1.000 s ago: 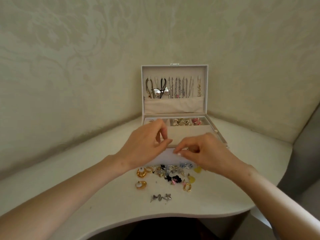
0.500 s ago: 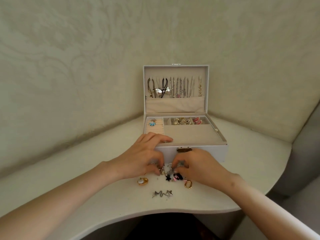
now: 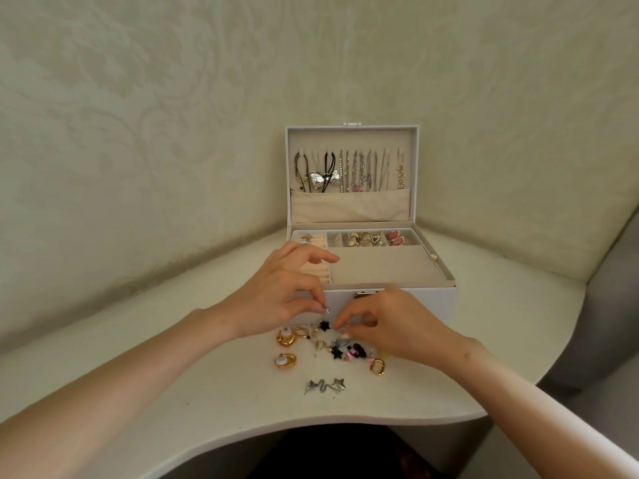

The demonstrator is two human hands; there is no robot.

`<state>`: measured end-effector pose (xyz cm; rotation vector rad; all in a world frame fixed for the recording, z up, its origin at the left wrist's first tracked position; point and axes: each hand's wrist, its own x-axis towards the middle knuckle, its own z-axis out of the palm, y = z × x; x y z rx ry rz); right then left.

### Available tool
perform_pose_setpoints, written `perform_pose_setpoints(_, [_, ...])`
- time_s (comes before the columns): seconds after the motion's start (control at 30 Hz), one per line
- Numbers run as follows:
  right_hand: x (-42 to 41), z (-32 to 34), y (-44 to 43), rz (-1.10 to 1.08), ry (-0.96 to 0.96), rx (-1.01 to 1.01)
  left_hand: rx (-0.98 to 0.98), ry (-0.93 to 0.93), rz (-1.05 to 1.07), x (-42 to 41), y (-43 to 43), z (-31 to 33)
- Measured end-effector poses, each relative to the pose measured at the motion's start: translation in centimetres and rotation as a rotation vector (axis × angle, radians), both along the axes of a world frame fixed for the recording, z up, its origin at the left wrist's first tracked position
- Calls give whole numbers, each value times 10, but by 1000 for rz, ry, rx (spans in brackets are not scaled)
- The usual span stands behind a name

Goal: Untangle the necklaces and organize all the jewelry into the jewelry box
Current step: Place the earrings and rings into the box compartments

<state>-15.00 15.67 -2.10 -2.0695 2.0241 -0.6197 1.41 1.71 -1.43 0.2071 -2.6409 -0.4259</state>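
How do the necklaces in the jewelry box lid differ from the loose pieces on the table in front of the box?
The necklaces hang upright in a row inside the lid, ends tucked into its pocket; the loose pieces lie scattered on the table. The necklaces are long chains and cords; the loose pieces are small and compact. The necklaces are untouched; the left hand and right hand are at the loose pieces. Both include silver-coloured items.

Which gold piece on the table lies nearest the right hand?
The plain oval hoop, beside the right hand; the white-set gold pair lies left.
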Motion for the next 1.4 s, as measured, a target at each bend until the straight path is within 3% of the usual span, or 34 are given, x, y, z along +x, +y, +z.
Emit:
perform_pose_setpoints(0.2, [-6, 1, 3, 1, -8, 36, -78, -180, -71, 9, 0, 6])
perform_pose_setpoints(0.33, [-19, 11, 7, -82, -78, 15, -171, -192, -86, 10, 5, -4])
perform_pose_setpoints(0.73, [-20, 3, 4, -74, 100, -6, -175, -127, 26, 22, -5, -4])
perform_pose_setpoints(1.0, [-18, -1, 10, -15, 121, 99, -246, -260, 39, 26, -8, -5])
perform_pose_setpoints(1.2, [-27, 4, 11, -44, 36, 79, -262, -148, 36, 22, -6, -6])
perform_pose_setpoints(1.4, [-27, 6, 12, -62, 72, 70, -259, -113, 59, 3, 9, -21])
